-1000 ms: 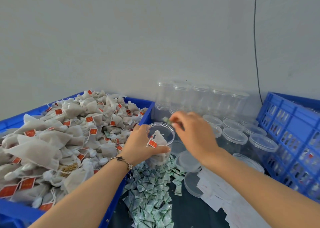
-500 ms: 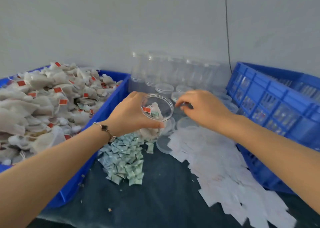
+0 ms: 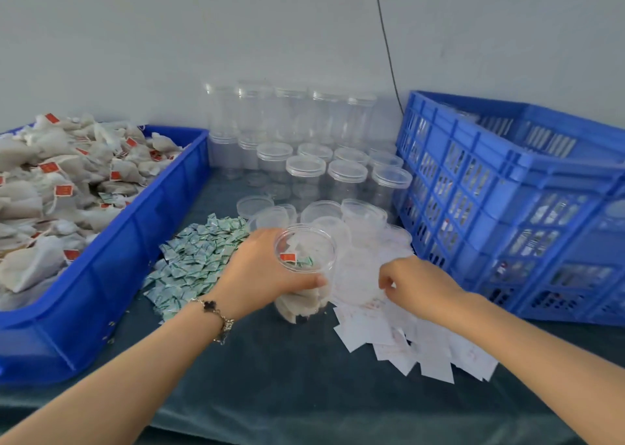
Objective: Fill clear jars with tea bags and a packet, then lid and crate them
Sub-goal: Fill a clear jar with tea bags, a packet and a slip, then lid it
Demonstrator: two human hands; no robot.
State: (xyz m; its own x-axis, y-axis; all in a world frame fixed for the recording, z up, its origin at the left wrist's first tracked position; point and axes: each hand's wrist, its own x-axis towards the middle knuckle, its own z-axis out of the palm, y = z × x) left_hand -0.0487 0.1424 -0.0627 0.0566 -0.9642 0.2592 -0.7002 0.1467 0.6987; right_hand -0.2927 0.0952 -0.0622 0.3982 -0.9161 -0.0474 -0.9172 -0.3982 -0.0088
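dark table [image 3: 304,394] under jars [image 3: 306,174], bins [image 3: 111,258]

A clear jar [image 3: 304,268] stands upright and unlidded at centre frame, with tea bags showing through its wall, a red tag and a green packet near its mouth. Loose tea bags [image 3: 50,187] with red tags heap in the blue tray [image 3: 111,275] at left. Green packets [image 3: 192,258] lie piled beside the jar's left. Loose clear lids [image 3: 255,205] lie just behind it. The blue crate [image 3: 507,187] stands at right.
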